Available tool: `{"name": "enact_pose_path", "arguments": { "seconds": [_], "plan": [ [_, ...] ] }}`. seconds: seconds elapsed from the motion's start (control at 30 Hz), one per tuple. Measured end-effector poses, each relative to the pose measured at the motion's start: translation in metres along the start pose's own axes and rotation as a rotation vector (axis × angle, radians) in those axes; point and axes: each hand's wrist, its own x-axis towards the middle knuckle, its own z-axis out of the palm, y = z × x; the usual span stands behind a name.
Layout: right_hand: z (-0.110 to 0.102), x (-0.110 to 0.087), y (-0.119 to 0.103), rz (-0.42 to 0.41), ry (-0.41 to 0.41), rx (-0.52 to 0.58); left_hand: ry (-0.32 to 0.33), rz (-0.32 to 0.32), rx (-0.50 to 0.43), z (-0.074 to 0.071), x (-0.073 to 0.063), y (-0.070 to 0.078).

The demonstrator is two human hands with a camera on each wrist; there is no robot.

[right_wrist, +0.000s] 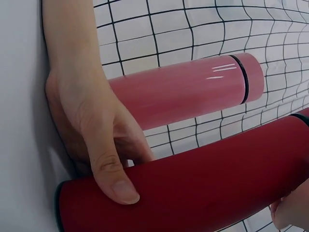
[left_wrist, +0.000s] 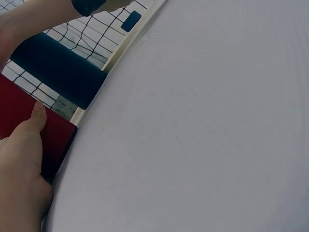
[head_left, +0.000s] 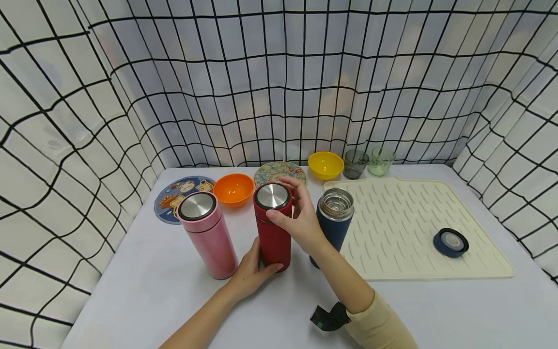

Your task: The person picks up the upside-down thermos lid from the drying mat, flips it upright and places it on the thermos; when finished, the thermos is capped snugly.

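Observation:
A red thermos (head_left: pixel 272 237) with a steel-topped lid (head_left: pixel 273 196) stands upright on the white table. My left hand (head_left: pixel 250 274) holds it low down, thumb in front, as the left wrist view also shows on the red body (left_wrist: pixel 19 111). Around the lid and upper rim, my right hand (head_left: pixel 305 223) grips with thumb and fingers; some fingertips are hidden behind. To the left stands a pink thermos (head_left: pixel 211 242) with its lid on. A navy thermos (head_left: pixel 335 218), its steel mouth uncovered, is partly behind my right forearm. Its likely lid, a navy cap (head_left: pixel 451 242), lies apart from it.
The cap rests on a cream mat (head_left: pixel 405 228) at the right. Toward the back are an orange bowl (head_left: pixel 234 189), yellow bowl (head_left: pixel 325 165), grey glass (head_left: pixel 355 164), green glass (head_left: pixel 381 161), blue patterned disc (head_left: pixel 167 201) and floral disc (head_left: pixel 279 172). Black netting (head_left: pixel 283 89) surrounds the table.

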Motion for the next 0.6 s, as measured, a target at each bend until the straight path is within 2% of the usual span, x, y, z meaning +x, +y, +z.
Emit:
{"name": "enact_pose_path", "arguments": {
  "seconds": [0.2,0.33,0.43,0.6],
  "plan": [
    [-0.0002,-0.0013,-0.0034,0.012,-0.058,0.030,0.006,0.009,0.001,0.0005,-0.0004,-0.0014],
    [-0.0006,-0.0017,-0.0020,-0.009,-0.018,0.008,0.002,-0.011,-0.006,0.0006,-0.0013,-0.0019],
    [-0.0001,-0.0018,-0.0007,-0.022,0.002,-0.079,0.001,-0.005,-0.001,0.0007,-0.0012,-0.0019],
    [-0.0009,-0.0016,-0.0018,-0.009,-0.092,-0.096,0.008,0.022,0.010,0.0011,0.0001,-0.0014]
  ]
}}
